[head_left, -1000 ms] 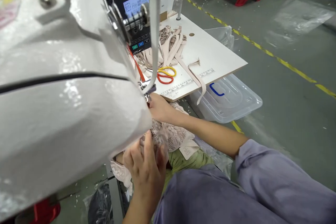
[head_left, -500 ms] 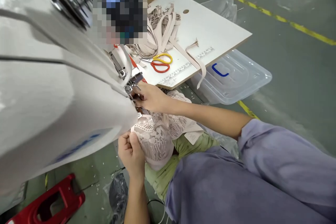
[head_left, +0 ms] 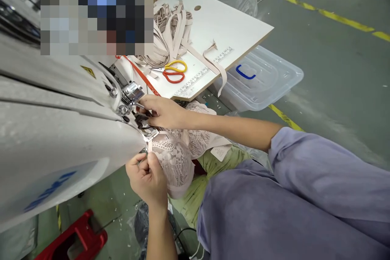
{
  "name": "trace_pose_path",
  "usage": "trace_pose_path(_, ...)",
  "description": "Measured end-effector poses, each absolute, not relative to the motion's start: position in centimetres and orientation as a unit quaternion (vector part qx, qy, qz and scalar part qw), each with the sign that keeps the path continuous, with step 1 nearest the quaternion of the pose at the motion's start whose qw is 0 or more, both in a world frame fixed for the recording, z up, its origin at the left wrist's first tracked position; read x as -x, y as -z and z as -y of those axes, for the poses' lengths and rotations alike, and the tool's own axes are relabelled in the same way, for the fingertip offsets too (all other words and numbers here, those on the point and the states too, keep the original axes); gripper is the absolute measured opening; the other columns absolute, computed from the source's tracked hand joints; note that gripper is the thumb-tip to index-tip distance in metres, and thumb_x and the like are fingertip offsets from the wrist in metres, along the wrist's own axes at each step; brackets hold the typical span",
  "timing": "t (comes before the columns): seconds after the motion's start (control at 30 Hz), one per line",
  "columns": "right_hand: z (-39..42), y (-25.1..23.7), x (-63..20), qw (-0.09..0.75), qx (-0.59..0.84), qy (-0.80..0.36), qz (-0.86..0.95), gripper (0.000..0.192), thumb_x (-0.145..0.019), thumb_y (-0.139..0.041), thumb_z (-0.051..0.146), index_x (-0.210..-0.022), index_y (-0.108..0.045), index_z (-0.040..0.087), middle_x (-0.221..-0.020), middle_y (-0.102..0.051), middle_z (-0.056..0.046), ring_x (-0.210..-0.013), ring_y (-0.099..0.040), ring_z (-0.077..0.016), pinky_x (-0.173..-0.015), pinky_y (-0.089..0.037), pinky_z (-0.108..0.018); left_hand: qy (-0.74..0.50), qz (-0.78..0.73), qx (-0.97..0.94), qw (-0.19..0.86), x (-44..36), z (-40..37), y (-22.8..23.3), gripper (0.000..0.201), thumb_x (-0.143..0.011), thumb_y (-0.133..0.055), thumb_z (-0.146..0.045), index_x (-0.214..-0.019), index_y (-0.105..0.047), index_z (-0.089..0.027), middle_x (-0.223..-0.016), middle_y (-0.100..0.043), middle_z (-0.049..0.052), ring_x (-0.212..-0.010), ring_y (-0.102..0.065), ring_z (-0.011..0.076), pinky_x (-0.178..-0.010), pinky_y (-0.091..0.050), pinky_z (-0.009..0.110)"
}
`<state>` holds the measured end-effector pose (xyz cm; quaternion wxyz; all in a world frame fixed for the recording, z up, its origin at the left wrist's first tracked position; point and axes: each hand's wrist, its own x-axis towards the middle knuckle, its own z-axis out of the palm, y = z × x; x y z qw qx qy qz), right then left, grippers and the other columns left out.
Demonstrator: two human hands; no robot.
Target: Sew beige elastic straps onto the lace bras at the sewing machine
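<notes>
A pale pink lace bra (head_left: pixel 176 166) hangs at the end of the sewing machine (head_left: pixel 122 109), its near cup below the metal presser foot (head_left: pixel 151 135). My left hand (head_left: pixel 148 174) is closed, thumb and finger pinching a narrow pale strip at the cup's edge, just under the foot. Beside the needle area, my right hand (head_left: pixel 163 111) has its fingers curled in against the metal parts. Its fingertips are partly hidden, so what they hold cannot be made out. The second lace cup (head_left: pixel 199 142) lies beneath my right forearm, with a white tag (head_left: pixel 221 152) near it.
On the white table (head_left: pixel 234 24) lie a heap of beige elastic straps (head_left: pixel 175 28) and scissors with yellow and red handles (head_left: pixel 175 75). A clear lidded box (head_left: pixel 268 77) stands beyond the table edge. A red plastic stool (head_left: pixel 82 235) is at lower left. Green cloth (head_left: pixel 225 162) lies by my lap.
The whole view has shifted, so the table and machine sit further left. The presser foot and the strip by my left hand show more plainly. Both hands keep much the same grip.
</notes>
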<state>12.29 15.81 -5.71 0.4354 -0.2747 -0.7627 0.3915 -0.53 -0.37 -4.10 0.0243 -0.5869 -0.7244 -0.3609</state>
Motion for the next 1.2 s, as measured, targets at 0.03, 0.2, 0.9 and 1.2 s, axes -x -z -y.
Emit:
trace_pose_path(0.03, -15.8, 5.7, -12.3, 0.434, 0.273, -0.393, 0.763, 0.013, -0.079, -0.053, 0.008, -0.087, -0.054, 0.017, -0.101, -0.057, -0.004, -0.097, -0.053, -0.0165, -0.084, -0.041, -0.029, 0.357, 0.728, 0.584, 0.021, 0.5, 0.4, 4.0, 0.033, -0.091, -0.059, -0.030, -0.060, -0.054, -0.021, -0.082, -0.064, 0.004, -0.080, -0.060, 0.0171, -0.074, -0.045, 0.029)
trace_pose_path(0.2, -15.6, 5.3, -12.6, 0.437, 0.279, -0.417, 0.747, 0.011, -0.078, -0.054, 0.009, -0.083, -0.053, 0.018, -0.098, -0.056, -0.004, -0.091, -0.052, -0.0156, -0.080, -0.041, -0.029, 0.350, 0.741, 0.573, -0.029, 0.7, 0.5, 3.5, 0.018, -0.091, -0.058, -0.033, -0.077, -0.055, -0.022, -0.055, -0.053, -0.004, -0.070, -0.060, 0.0170, -0.073, -0.045, 0.028)
trace_pose_path(0.9, -7.9, -1.9, -21.3, 0.344, 0.198, -0.677, 0.620, 0.016, -0.093, -0.059, 0.031, -0.086, -0.051, 0.018, -0.087, -0.061, 0.000, -0.072, -0.055, -0.0093, -0.064, -0.044, -0.023, 0.292, 0.508, 0.440, -0.680, -5.8, 7.0, 6.4, 0.088, -0.071, -0.041, -0.091, -0.103, -0.069, -0.014, -0.081, -0.070, 0.013, -0.078, -0.066, 0.0284, -0.070, -0.053, 0.040)
trace_pose_path(1.2, -7.4, 10.4, -25.6, 0.534, 0.505, -0.624, 0.264, 0.031, -0.064, -0.079, 0.025, -0.073, -0.050, 0.021, -0.070, -0.059, 0.003, -0.052, -0.047, -0.0060, -0.051, -0.041, -0.022, 0.218, 0.631, 0.484, -0.565, 2.7, 10.3, 11.6, 0.041, -0.079, -0.063, -0.058, -0.071, -0.065, -0.017, -0.066, -0.059, 0.002, -0.066, -0.053, 0.0179, -0.064, -0.042, 0.029)
